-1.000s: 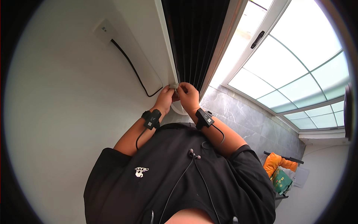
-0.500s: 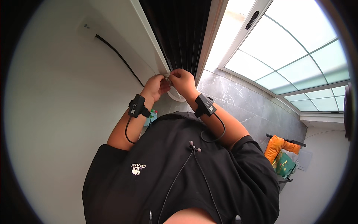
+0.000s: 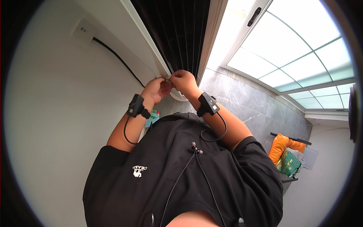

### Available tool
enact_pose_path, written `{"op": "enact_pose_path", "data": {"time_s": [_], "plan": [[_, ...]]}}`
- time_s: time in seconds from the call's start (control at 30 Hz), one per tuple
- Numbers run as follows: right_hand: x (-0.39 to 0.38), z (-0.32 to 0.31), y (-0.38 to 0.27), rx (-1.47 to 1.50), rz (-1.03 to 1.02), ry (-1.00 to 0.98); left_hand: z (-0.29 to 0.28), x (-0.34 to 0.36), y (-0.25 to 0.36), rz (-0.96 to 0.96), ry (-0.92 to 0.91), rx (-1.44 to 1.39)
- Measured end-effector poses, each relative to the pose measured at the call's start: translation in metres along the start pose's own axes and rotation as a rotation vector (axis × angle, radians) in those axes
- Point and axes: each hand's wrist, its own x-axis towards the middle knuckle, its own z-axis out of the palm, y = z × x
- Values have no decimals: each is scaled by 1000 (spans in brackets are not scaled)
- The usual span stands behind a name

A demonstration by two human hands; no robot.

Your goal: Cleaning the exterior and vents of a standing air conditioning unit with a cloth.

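Both hands meet at the lower end of a tall white panel edge (image 3: 149, 39), beside a dark ribbed surface (image 3: 174, 30). My right hand (image 3: 183, 81) is closed, thumb and index finger pinched together at the panel's end; what lies in the pinch is too small to name. Just left of it, my left hand (image 3: 155, 90) has its thumb and index finger drawn together at the same spot, with the other fingers curled loosely below. Whatever sits between the fingertips is mostly hidden. Under the hands shows a white rounded rim (image 3: 181, 97). Each wrist wears a black strapped device.
A black cable (image 3: 119, 56) runs from a wall socket (image 3: 84, 29) toward my left hand. A frosted glass door (image 3: 287, 49) stands at the right above grey tiles (image 3: 242, 94). An orange cushion (image 3: 279, 147) and green bag (image 3: 290, 164) lie at lower right; a bluish bottle (image 3: 152, 119) stands left.
The view has shifted slightly, with the wall socket and panel a little further left. My hands stay at the panel's end, the right fingertips slightly nearer the left hand.
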Motion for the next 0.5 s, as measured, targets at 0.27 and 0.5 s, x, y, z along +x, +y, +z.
{"op": "enact_pose_path", "data": {"time_s": [0.27, 0.5], "plan": [[8, 8, 62, -48, 37, 51, -11, 36, -36, -70, 89, -36], [-15, 19, 26, 231, 175, 62, -5, 9, -19, 31, 26, -66]]}}
